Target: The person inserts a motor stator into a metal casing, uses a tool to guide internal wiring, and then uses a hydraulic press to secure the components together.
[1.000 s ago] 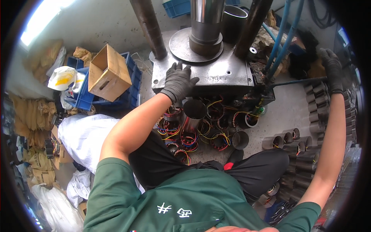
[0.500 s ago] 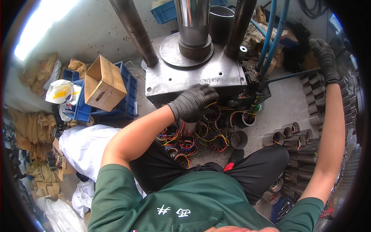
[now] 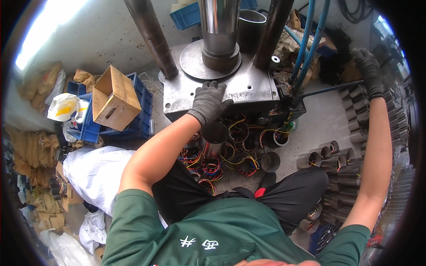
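Observation:
My left hand [image 3: 209, 103], in a dark grey glove, lies with fingers apart on the front of the metal press bed [image 3: 239, 92]. Just below its wrist stands a dark open metal cylinder [image 3: 214, 132], among motor stators with coloured wires [image 3: 247, 166]. Far out to the right, my right hand [image 3: 369, 71], gloved alike, is closed at the end of a dark lever [image 3: 330, 90] that runs from the press side. Its grip is partly hidden. On the bed, a round plate [image 3: 190, 62] sits under the shiny ram [image 3: 218, 17].
Two dark columns [image 3: 153, 40] flank the ram. At left, a cardboard box [image 3: 116, 99] sits on blue crates [image 3: 144, 108] near a white sack [image 3: 95, 170]. Rows of metal sleeves [image 3: 341, 177] stand at right. Blue hoses [image 3: 310, 44] hang beside the press.
My left hand has moved left and away from me onto the press bed, uncovering the cylinder's open top. My right hand stays at the lever; the whole view has shifted slightly.

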Demonstrator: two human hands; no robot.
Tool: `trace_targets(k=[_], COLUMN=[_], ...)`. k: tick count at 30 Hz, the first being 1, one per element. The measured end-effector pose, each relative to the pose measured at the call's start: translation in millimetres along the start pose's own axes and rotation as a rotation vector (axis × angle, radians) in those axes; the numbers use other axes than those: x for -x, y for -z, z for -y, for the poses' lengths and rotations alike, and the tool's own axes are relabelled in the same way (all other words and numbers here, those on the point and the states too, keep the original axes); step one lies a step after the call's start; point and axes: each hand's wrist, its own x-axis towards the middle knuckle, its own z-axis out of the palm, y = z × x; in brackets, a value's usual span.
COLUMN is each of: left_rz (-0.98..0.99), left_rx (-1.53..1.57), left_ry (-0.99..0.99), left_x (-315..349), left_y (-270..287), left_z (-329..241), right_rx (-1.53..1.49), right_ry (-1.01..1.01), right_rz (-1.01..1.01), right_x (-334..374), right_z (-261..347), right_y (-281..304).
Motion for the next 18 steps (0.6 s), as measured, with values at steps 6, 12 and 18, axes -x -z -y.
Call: trace_targets(k=[6, 12, 18], left_rz=[-0.022, -0.093, -0.180], left_rx=[-0.007, 0.142, 0.224], left_ry=[-0.095, -0.620, -0.560], left_x=[-7, -5, -8], left_y=[-8, -47, -50], left_z=[-13, -38, -49], right_rx=[0.211, 0.502, -0.114], right_ry=[0.408, 0.711, 0.314], right_rz=[-0.117, -0.367, 0.118], right_x=[6, 66, 214], right_z=[-26, -55, -36], right_y=[4, 2, -15])
